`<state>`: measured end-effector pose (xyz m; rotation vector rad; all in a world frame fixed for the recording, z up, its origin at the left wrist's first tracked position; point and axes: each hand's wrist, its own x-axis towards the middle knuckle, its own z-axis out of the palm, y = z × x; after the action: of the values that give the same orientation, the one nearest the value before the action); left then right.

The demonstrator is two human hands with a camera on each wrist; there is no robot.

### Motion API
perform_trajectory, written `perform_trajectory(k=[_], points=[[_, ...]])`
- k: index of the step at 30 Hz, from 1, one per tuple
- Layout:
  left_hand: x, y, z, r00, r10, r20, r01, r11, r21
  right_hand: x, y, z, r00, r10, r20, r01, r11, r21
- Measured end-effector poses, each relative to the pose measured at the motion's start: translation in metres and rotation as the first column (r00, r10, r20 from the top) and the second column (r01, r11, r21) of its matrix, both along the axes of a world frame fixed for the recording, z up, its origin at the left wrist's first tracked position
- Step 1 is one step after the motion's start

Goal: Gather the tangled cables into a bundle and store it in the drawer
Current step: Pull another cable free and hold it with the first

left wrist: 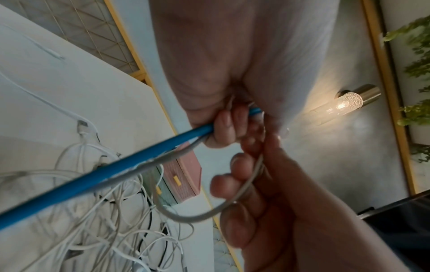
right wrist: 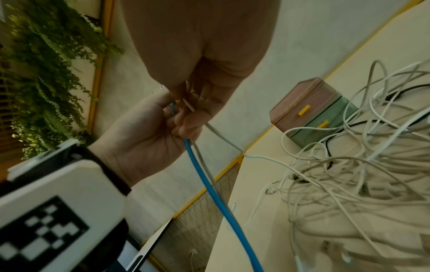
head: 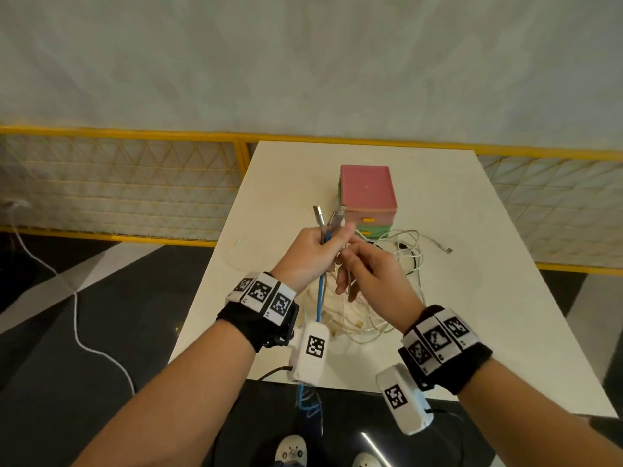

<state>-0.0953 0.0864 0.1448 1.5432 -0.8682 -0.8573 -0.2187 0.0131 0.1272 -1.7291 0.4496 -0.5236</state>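
My left hand is raised over the white table. It grips a blue cable together with grey cables whose metal USB plugs stick up above the fist. Right beside it, my right hand pinches a thin grey cable that runs down into the tangle. The tangle of white and black cables lies on the table under and behind both hands. Behind it stands the small drawer box, with a pink drawer above a green one. Both drawers look closed, each with a yellow handle.
A lone thin white cable lies at the table's left side. A yellow-framed mesh railing runs behind the table. A white cord trails over the dark floor at left. The blue cable hangs past the table's near edge.
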Motion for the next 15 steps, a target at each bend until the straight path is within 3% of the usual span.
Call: perform_trajectory(k=[4,6,9,15], points=[[-0.006,-0.003,0.004,0.995,-0.080,-0.065,0.076,0.996,-0.054,-0.002,0.000,0.003,1.000,0.003,0.020,-0.003,1.000,-0.018],[-0.005,-0.006,0.006,1.000,0.007,-0.019,-0.009,0.997,-0.079,-0.004,-0.002,0.001,1.000,0.020,-0.012,-0.020,0.999,-0.026],[-0.003,-0.011,0.010,0.988,0.139,-0.064,-0.145,0.984,-0.104,-0.008,-0.003,0.002,0.996,0.064,-0.064,-0.067,0.997,-0.046],[0.009,-0.015,0.037,0.946,0.111,-0.305,-0.184,0.958,-0.221,-0.007,-0.013,0.003,0.979,0.188,-0.080,-0.193,0.979,-0.060]])
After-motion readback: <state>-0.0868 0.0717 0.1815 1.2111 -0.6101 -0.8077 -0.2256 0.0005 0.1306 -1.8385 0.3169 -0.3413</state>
